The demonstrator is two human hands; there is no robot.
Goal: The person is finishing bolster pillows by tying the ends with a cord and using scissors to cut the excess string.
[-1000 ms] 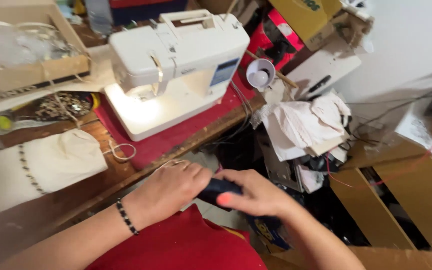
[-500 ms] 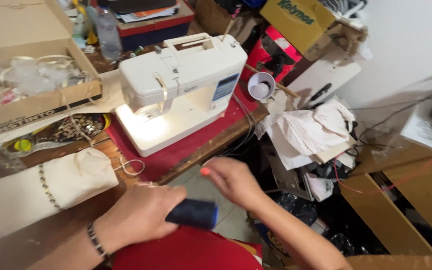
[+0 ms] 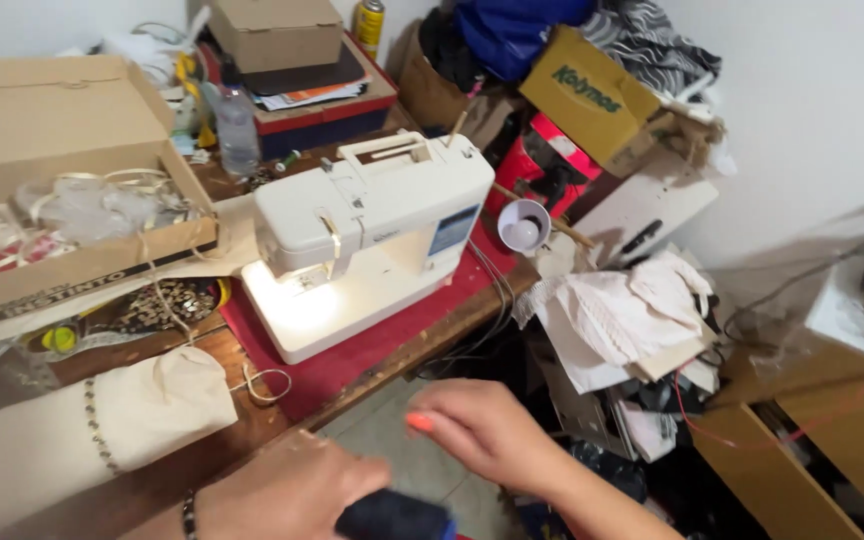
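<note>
Since the earlier frames the view has tilted up: the white sewing machine [image 3: 372,235] sits lower and more central, and the boxes and the plastic bottle [image 3: 236,128] behind it have come fully into sight. The red cloth that filled the bottom edge before has all but dropped out of the picture. The hands have parted; a second ago they met over the dark blue object, and they are apart at the lower edge.

The left hand [image 3: 287,495] is blurred at the bottom of the frame, curled over the near end of the dark blue roll-shaped object [image 3: 392,517], a beaded bracelet on its wrist. It appears to grip that object, though how tightly the fingers close cannot be told through the blur. The object lies at the very bottom edge, in front of the wooden table [image 3: 242,440] and between the two hands.

The right hand [image 3: 487,430] hovers just above and to the right of it, loosely curled with an orange-painted nail showing, and holds nothing visible.

On the table, the machine stands on a red mat [image 3: 372,350] with its lamp lit; a cream drawstring pouch [image 3: 152,405] lies at left, an open cardboard box [image 3: 62,200] behind it.
</note>
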